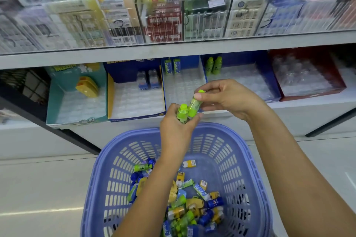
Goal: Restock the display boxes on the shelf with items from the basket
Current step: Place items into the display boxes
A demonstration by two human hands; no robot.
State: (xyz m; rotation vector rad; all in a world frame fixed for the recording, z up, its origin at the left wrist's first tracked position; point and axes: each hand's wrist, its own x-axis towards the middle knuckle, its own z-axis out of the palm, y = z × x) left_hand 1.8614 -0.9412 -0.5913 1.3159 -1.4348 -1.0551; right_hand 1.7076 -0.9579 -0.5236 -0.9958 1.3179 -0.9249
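A purple plastic basket (248,161) stands on the floor below me, holding several small green, blue and yellow bottle-shaped items (192,206). Above its far rim my left hand (176,128) grips a lime-green mini bottle (182,112) upright. My right hand (221,98) pinches a second lime-green bottle (195,105), tilted, its base against the first bottle. On the lower shelf behind stand several display boxes: a teal one (57,102) with yellow items, a blue one (134,100) with two blue items, and a blue one (240,81) with green bottles at the back.
A red display box (308,77) sits at the right of the lower shelf. The upper shelf (173,48) carries clear acrylic dividers full of flat packs. A dark shelf frame (57,131) runs down at the left. Pale tiled floor surrounds the basket.
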